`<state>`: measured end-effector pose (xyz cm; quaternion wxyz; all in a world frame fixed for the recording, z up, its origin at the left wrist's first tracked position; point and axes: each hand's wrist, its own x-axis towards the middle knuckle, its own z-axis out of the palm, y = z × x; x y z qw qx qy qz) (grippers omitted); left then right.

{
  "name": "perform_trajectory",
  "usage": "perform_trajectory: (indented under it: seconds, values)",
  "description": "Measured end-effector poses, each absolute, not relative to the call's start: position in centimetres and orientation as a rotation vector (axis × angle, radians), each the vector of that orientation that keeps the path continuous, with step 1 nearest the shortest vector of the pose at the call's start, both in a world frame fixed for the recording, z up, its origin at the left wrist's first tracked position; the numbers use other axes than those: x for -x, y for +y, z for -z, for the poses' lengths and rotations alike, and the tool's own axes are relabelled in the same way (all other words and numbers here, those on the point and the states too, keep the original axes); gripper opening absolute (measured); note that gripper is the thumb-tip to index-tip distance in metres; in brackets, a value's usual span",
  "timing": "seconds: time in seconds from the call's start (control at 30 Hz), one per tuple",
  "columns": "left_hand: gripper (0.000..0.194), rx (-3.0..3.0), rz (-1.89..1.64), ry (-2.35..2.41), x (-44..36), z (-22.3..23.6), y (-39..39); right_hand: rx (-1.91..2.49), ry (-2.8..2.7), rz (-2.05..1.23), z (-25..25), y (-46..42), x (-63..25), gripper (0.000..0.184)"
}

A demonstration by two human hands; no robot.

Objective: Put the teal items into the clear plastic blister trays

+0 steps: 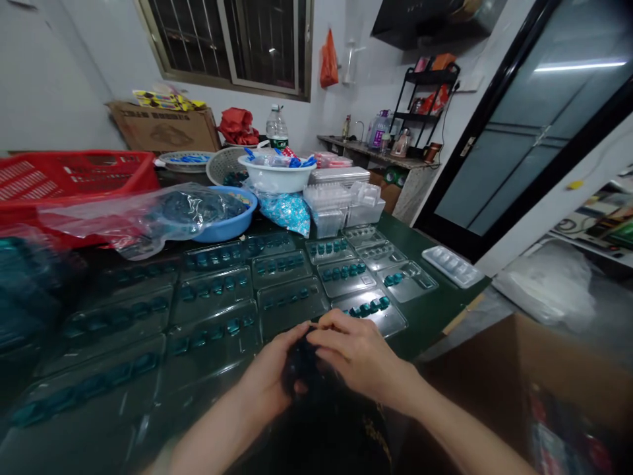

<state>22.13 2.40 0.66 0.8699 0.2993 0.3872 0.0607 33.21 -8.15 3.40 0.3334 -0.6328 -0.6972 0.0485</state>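
My left hand (271,369) is closed around a dark, rounded thing (309,366) near the table's front edge; blur and shadow hide its kind. From the right, my right hand (359,349) bends its fingers onto the top of that same dark thing, thumb and fingertips close together. Just beyond my hands lies a clear plastic tray (395,320) with a row of teal translucent pieces (370,307). More such trays (291,300) spread in rows over the dark green table, most with teal pieces set in them. One tray (420,284) toward the right has only a few pieces.
A red basket (109,173), a blue basin (230,224), a white basin (277,177) and stacked clear trays (324,198) stand along the back. At far left sits a teal-filled bag (24,290). An open cardboard box (475,369) is at lower right, below the table edge.
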Motion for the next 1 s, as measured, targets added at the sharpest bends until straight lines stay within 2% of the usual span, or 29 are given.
perform_trajectory:
  seconds: [0.13, 0.33, 0.5, 0.6, 0.83, 1.0]
  values:
    - [0.023, -0.615, -0.1, 0.771, -22.0, -0.4, 2.3, 1.736, -1.917, 0.036, -2.9, -8.3, -33.2, 0.016]
    - [0.02, -0.575, -0.039, 0.769, -22.3, -0.1, 2.4, 1.712, -2.02, 0.455, -1.3, -8.4, -33.8, 0.021]
    - [0.021, -0.586, 0.031, 0.787, -22.5, -0.3, 2.3, 1.688, -2.088, 0.467, -0.7, -8.4, -34.2, 0.019]
    - [0.026, -0.607, 0.046, 0.805, -22.5, -0.3, 2.3, 1.641, -2.01, 0.243, -0.7, -8.4, -34.2, 0.018]
    - [0.018, -0.766, -0.063, 0.727, -21.9, -0.7, 2.5, 1.413, -1.244, -0.799, -2.1, -7.6, -34.5, 0.004]
    - [0.026, -0.996, -0.187, 0.627, -21.1, -1.5, 2.4, 1.349, -0.855, -1.119, -1.4, -6.9, -34.8, 0.011]
